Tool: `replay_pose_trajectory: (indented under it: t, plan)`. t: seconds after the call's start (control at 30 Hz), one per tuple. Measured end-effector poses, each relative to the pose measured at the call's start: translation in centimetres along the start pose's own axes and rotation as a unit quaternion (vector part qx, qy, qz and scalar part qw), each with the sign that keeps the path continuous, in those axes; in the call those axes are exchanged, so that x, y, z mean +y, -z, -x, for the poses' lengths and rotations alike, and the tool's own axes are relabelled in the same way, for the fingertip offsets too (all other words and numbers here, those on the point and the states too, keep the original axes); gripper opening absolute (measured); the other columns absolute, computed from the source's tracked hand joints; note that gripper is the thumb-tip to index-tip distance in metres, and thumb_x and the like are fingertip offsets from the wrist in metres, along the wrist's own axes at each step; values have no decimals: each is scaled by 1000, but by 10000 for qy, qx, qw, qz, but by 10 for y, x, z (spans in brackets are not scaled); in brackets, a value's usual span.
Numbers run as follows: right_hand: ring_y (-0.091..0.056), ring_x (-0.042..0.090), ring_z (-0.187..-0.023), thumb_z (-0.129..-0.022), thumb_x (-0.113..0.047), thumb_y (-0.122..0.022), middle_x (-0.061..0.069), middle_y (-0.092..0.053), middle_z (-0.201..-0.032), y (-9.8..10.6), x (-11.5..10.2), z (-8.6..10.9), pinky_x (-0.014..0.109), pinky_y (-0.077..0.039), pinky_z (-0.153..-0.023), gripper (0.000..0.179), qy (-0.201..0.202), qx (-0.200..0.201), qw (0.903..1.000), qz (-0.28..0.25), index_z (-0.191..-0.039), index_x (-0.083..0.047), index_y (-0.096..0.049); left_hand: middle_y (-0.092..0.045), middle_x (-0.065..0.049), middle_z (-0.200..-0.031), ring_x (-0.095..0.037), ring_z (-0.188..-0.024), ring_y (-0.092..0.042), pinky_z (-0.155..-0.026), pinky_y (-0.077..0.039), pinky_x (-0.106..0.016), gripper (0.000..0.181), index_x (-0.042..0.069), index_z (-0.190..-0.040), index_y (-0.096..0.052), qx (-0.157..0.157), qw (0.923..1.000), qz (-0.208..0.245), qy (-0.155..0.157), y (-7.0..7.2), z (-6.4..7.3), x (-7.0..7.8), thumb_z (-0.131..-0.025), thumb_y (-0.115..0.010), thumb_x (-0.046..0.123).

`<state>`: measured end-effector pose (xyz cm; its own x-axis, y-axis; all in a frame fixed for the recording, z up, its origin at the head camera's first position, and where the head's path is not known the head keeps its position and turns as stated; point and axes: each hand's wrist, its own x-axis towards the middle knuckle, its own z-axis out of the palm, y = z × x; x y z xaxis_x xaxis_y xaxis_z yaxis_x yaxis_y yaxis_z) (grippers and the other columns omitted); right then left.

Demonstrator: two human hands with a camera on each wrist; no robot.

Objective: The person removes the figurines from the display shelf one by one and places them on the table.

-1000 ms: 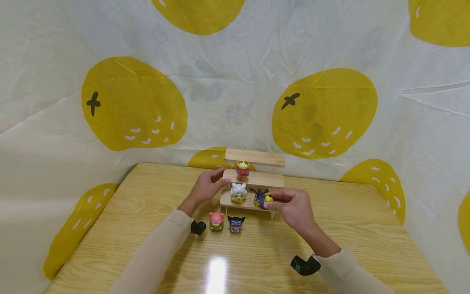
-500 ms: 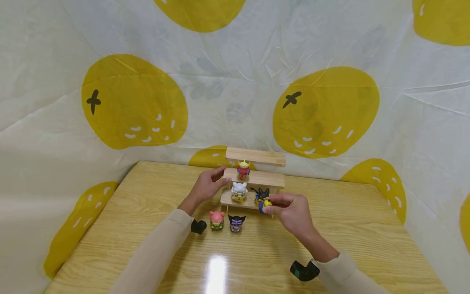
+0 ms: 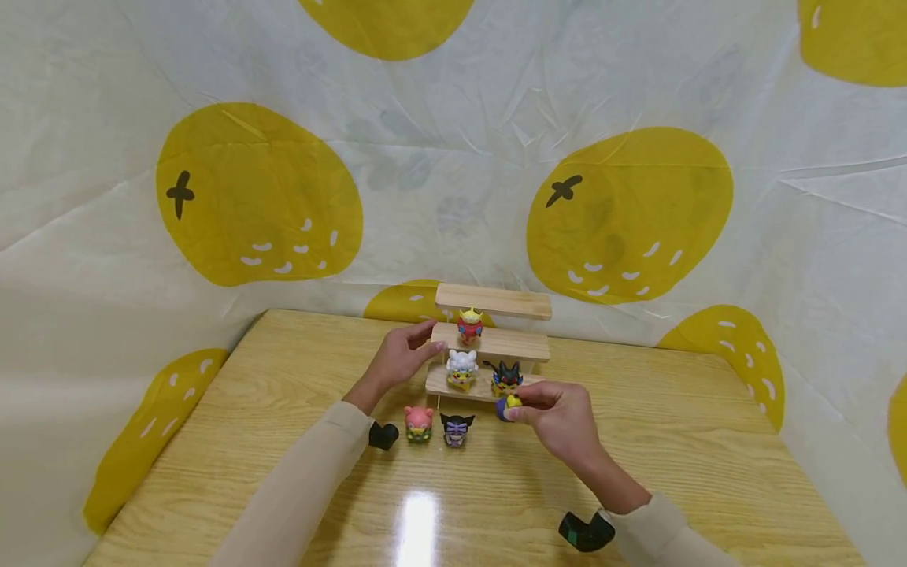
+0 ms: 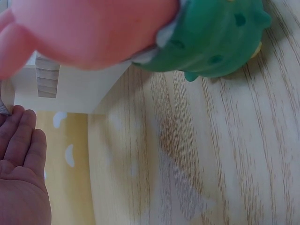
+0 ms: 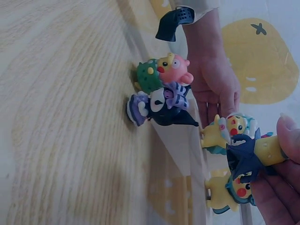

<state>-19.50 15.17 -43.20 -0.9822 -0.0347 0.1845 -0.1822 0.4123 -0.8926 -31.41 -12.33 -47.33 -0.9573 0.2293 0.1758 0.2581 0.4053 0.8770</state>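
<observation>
A small yellow toy figure [image 3: 513, 403] with a navy-blue, cape-like part is pinched between thumb and fingers of my right hand [image 3: 567, 417], in front of the lowest tier's right part. The wooden tiered display stand [image 3: 513, 344] has its middle board's left end gripped by my left hand [image 3: 399, 358]; straight fingers reach its end in the left wrist view. On the lowest tier sit a white-hooded yellow figure [image 3: 462, 370] and a black-hooded figure [image 3: 507, 376]. A red figure with a yellow top [image 3: 469, 326] stands on the middle tier.
Before the stand, a pink-and-green figure [image 3: 418, 424] and a black-and-purple figure [image 3: 457, 430] stand on the wooden table [image 3: 673, 441]. The pink one looms close in the left wrist view. A patterned cloth [image 3: 453, 197] hangs behind. Black wrist mounts jut from both sleeves.
My right hand has drawn the yellow-and-navy figure forward and down, away from the black-hooded figure, which now shows more fully. The left hand stays at the stand.
</observation>
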Motion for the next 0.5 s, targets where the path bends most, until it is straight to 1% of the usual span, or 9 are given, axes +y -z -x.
replay_pose_trajectory:
  t: [0.13,0.5]
  plan:
    - [-75,6,-79,-80,2,-87,19,-80,-97,-2,3,1,19,-61,-69,16,23,-49,10000,-78,-95,2,-83,-58,-16,-153,-33,-140,-59,-114,-50,-48,64,6,-154,-51,3,10000,-29,9,0,0,0,-101,-71,35]
    - [-75,4,-78,-78,6,-87,20,-80,-96,-8,8,4,18,-61,-69,17,-20,14,9999,-119,-94,3,-82,-58,-15,-153,-31,-140,-59,-115,-50,-47,64,7,-154,-52,-3,9999,-45,110,0,-2,0,-100,-71,37]
